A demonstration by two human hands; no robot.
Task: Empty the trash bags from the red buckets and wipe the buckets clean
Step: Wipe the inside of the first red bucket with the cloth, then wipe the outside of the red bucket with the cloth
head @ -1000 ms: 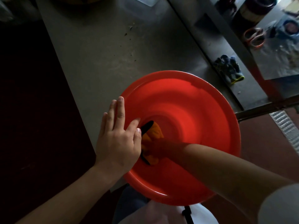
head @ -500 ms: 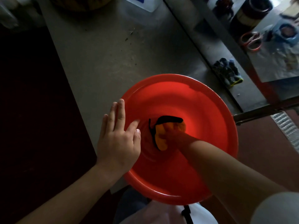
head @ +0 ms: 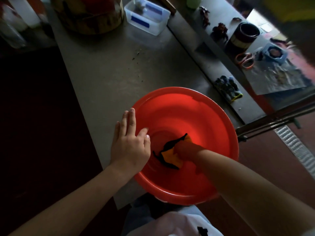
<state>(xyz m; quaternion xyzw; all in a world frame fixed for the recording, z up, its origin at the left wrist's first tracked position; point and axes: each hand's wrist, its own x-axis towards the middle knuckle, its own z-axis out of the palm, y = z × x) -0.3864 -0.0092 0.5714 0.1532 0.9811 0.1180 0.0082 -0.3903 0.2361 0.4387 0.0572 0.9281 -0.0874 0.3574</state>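
Note:
A red bucket (head: pixel 213 120) stands on the near end of a grey table (head: pixel 105 79), seen from above. My left hand (head: pixel 129 145) lies on its left rim, fingers straight outside and thumb inside. Deep in the bucket, my right hand (head: pixel 185 149) grips an orange cloth with black edging (head: pixel 168 157) against the bottom. No trash bag is in view.
At the table's far end stand a clear plastic box (head: pixel 148 17) and a large round container (head: pixel 90 16). A ledge on the right holds dark work gloves (head: pixel 226 89), a dark cup (head: pixel 243 36) and scissors (head: pixel 245 60). Dark floor lies left.
My right hand has swept the cloth from the bucket's left inner wall across to the middle of the bottom. My left hand has stayed on the rim. The camera tilted up.

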